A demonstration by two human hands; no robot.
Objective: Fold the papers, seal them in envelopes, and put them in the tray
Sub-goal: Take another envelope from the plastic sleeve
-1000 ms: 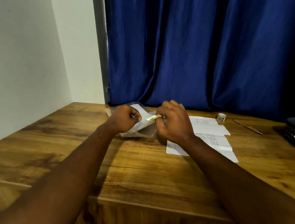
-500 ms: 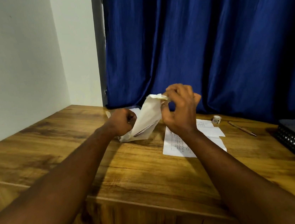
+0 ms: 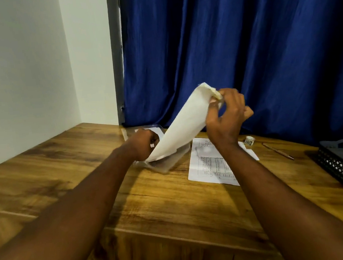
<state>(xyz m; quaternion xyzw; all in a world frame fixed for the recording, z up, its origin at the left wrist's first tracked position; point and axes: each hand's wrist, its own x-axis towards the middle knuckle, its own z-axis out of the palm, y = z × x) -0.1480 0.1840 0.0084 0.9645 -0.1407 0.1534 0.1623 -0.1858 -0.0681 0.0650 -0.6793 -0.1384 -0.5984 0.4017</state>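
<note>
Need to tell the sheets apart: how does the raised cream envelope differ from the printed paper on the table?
The envelope is cream and blank, the paper white with printed text. The envelope slants up, pinched by the right hand; the paper lies flat on the table. Both are thin sheets.

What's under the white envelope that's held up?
A clear plastic packet on the table, gripped by the left hand. The envelope hides what else the packet holds.
</note>
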